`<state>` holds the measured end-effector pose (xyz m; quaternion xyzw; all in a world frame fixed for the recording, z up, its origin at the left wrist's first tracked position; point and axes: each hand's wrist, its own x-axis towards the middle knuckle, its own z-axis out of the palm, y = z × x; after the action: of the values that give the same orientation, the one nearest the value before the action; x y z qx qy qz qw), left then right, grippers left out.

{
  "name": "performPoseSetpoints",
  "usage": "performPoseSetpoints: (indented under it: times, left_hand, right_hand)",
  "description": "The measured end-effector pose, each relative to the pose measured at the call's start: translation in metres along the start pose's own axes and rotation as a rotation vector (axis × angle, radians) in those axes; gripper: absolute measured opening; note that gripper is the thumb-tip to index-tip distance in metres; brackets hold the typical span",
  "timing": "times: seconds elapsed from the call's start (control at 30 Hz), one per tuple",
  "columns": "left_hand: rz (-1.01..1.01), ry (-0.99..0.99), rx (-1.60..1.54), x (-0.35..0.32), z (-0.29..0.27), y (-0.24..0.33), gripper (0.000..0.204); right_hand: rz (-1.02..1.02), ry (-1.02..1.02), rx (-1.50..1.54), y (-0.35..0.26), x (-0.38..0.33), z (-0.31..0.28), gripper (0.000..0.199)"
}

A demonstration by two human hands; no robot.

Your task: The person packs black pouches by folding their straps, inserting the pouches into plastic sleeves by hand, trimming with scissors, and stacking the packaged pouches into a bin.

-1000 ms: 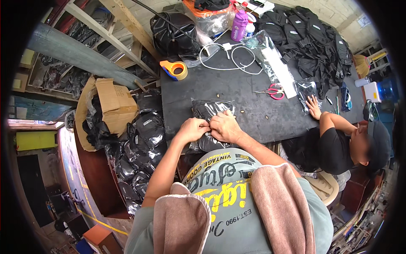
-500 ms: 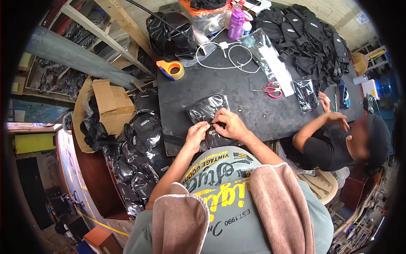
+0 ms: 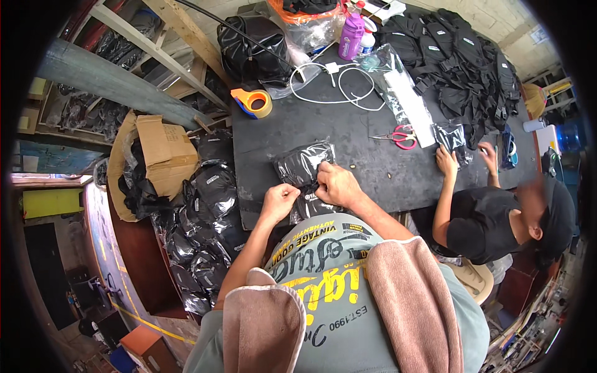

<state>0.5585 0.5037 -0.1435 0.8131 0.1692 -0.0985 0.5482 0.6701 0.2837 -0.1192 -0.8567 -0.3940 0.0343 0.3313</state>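
Right in front of me, at the table's near edge, lies a black bag in clear plastic [image 3: 303,164]. Its lower part, with light lettering, reaches toward my shirt. My right hand [image 3: 339,185] is closed over the package's right side, fingers curled into the plastic at its middle. To the left of the package, my left hand [image 3: 280,203] is pinched, thumb against forefinger; anything between those fingertips is too small to make out. A short gap separates the two hands.
On the dark table [image 3: 348,133] are a tape dispenser [image 3: 254,102], a white cable [image 3: 292,87], pink-handled scissors [image 3: 403,137] and a purple bottle [image 3: 351,37]. Black bags [image 3: 460,56] pile up far right. A co-worker [image 3: 485,217] handles another wrapped package [image 3: 449,135]. Wrapped bags [image 3: 214,193] lie left.
My hands, together at the package's middle before, have come apart: the left has moved left, off the package. The co-worker's hands have moved onto the package at the right.
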Motion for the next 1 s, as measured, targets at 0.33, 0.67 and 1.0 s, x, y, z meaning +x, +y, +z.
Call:
performPoseSetpoints:
  times: [0.33,0.67,1.0]
  left_hand:
    - [0.176,-0.011,0.364,-0.006,-0.028,0.072,0.016]
    - [0.198,0.077,0.403,-0.005,-0.026,0.070,0.017]
    - [0.083,0.113,0.355,-0.010,-0.021,0.071,0.021]
  right_hand:
    - [0.554,0.146,-0.761,0.252,-0.052,-0.071,0.024]
    - [0.754,0.019,-0.733,0.221,-0.064,-0.066,0.035]
    - [0.290,0.179,-0.283,0.150,-0.099,-0.066,0.043]
